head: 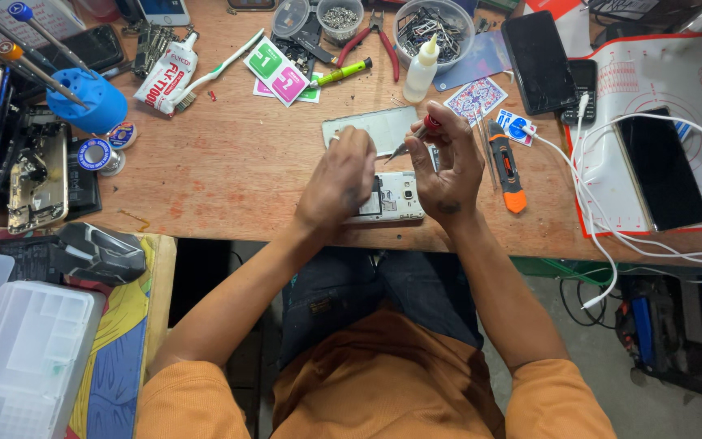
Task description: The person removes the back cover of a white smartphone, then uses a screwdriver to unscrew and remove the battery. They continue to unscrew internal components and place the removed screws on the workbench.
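Note:
An opened white phone (396, 200) lies back-up at the near edge of the wooden bench (229, 162). My left hand (341, 177) rests on its left end, fingers curled over it and holding it down. My right hand (451, 161) grips a small screwdriver (416, 136) with a red cap, its tip slanting down-left toward the phone's top. A grey phone back panel (371, 128) lies just beyond both hands.
An orange utility knife (507, 169) lies right of my hand. A white cable (603, 187), a dark phone (661, 171) on a red-edged mat (692, 81), a glue bottle (422, 69), bowls of parts (435, 28), red pliers (375, 36) and a blue screwdriver stand (87, 99) crowd the bench.

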